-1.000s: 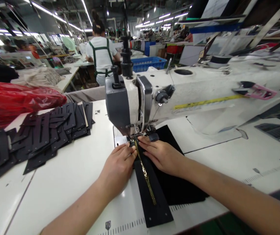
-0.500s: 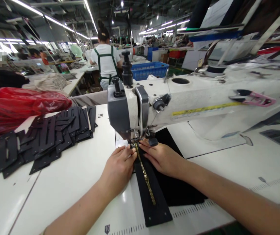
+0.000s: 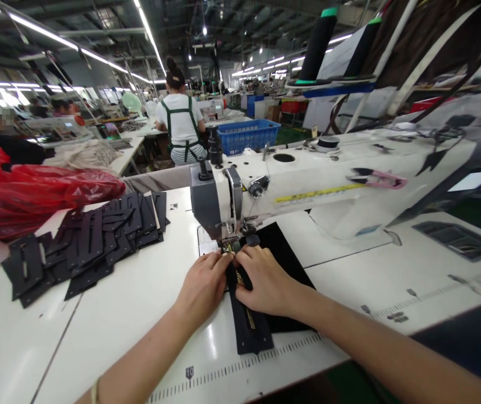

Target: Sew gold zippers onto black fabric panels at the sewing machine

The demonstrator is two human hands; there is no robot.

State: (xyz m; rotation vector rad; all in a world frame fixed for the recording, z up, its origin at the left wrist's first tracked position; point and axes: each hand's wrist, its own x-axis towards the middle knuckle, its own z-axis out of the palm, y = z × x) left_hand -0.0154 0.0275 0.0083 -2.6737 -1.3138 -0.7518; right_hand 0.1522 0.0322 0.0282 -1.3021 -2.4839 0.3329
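Note:
A black strip (image 3: 242,336) with a gold-toothed zipper (image 3: 251,320) along its middle lies under the head of the white sewing machine (image 3: 232,196). My left hand (image 3: 204,283) is closed, its fingertips on the strip's left edge just in front of the presser foot. My right hand (image 3: 268,280) lies across the strip, its fingers curled and its thumb over the zipper, covering the slider. The fingertips of both hands almost meet at the foot. A larger black fabric piece (image 3: 280,247) lies beneath, to the right.
Several slotted black pieces (image 3: 84,241) lie piled on the left of the white table (image 3: 139,325). Behind them is a red plastic bag (image 3: 46,191). Pink-handled snips (image 3: 385,178) lie on the machine arm. A co-worker (image 3: 180,118) stands ahead beside a blue basket (image 3: 248,134).
The strip has moved further under the machine. My right hand has shifted over the zipper, and its fingertips have come closer to my left hand. The view has turned slightly right.

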